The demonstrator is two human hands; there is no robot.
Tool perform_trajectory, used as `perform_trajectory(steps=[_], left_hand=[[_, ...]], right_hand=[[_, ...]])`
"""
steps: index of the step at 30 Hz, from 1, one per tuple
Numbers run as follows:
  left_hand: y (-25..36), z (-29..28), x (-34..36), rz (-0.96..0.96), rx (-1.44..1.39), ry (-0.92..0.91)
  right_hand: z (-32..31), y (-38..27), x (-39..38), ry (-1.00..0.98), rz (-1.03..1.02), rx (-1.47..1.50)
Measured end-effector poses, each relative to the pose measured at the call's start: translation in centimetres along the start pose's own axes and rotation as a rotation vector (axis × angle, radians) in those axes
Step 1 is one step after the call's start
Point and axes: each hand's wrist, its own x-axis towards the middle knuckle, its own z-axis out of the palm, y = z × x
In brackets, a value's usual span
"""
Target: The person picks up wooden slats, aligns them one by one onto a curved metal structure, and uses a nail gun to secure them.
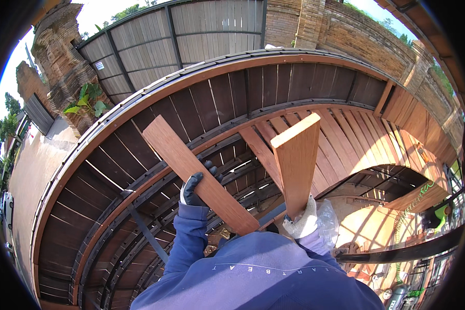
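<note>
Above the curved wooden frame (227, 98), the person holds up a left plank (197, 174) and a right plank (299, 160). The left hand (190, 192) has its dark-gloved fingers clamped across the first; the right hand (305, 221) (gloved in white) is closed on the second's near end. This looks like a carrying or sorting step, so moving on likely calls for steady grips. Reddish slats (341, 139) cover the right side; a fence (144, 41) and brick wall (367, 41) stand far off.
</note>
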Motion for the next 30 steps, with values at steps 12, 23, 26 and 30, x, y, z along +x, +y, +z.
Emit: perform_trajectory(steps=[12, 23, 26, 30], left_hand=[[0.1, 1.5, 0.2, -0.042, 0.084, -0.167], [0.5, 6.2, -1.5, -0.148, 0.436, -0.409], [1.0, 6.0, -2.0, -0.184, 0.484, -0.384], [2.1, 3.5, -1.1, -0.208, 0.547, -0.339]], right_hand=[[-1.2, -6.3, 4.3, -0.174, -0.015, -0.114], [0.2, -10.9, 6.0, -0.241, -0.236, -0.014], [1.4, -10.8, 5.7, -0.258, -0.311, -0.075], [0.8, -10.5, 6.3, -0.400, -0.416, -0.017]])
